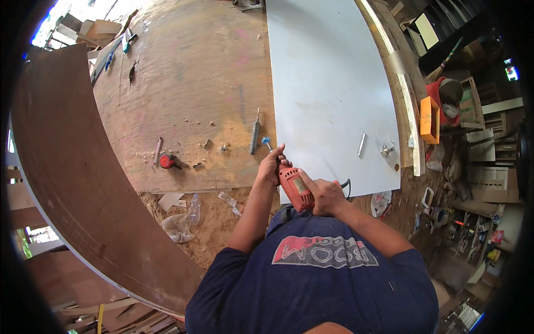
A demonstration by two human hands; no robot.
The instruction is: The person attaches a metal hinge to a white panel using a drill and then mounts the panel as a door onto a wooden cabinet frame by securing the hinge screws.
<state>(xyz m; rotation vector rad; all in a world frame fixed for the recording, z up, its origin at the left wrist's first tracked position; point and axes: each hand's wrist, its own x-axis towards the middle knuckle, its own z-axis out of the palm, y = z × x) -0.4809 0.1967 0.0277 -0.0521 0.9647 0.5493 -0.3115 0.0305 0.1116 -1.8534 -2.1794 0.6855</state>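
Observation:
In front of my chest I hold a red electric drill [293, 188], its body slanting toward the upper left. My left hand [272, 167] is closed around the chuck end. A drill bit with a blue head [266, 141] sticks out beyond those fingers. My right hand [327, 196] grips the rear of the drill, its index finger lying along the housing; the handle is mostly hidden under it. Just left of the bit, a grey-handled tool with a thin shaft [255, 132] rests on the plywood.
A white panel [328, 72] lies on the plywood tabletop [189, 72]. On the panel are a silver pen-like rod [362, 145] and a metal fitting [387, 150]. Left stand a round red-topped object [167, 161] and a long curved brown board [67, 145]. An orange box [429, 119] sits right.

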